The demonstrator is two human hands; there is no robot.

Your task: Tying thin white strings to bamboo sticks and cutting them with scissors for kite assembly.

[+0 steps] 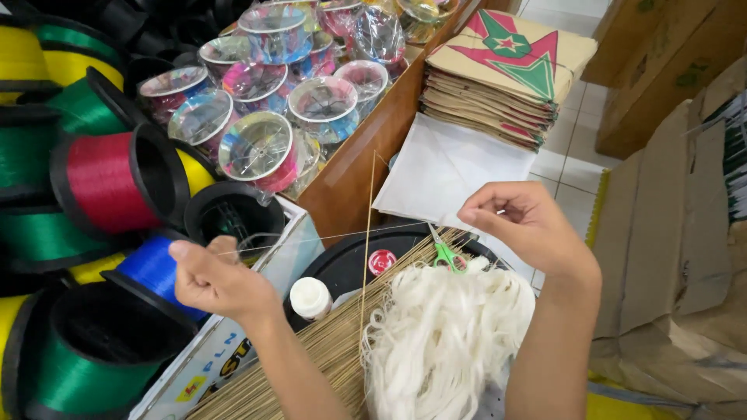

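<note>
White thread (334, 236) is stretched taut between two hands, pinched in the closed fingers of the left hand (214, 281) and right hand (523, 222), above a bundle of thin bamboo sticks (327, 350), a heap of white string (443, 334) and green scissors (446, 254).

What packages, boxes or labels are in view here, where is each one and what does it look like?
Cardboard boxes: right side, brown, creased.
White box: under the left hand, yellow, red and black print.
Paper stack: top centre, tan sheets with red and green star design.
Round sticker: red, on the black tray.
</note>
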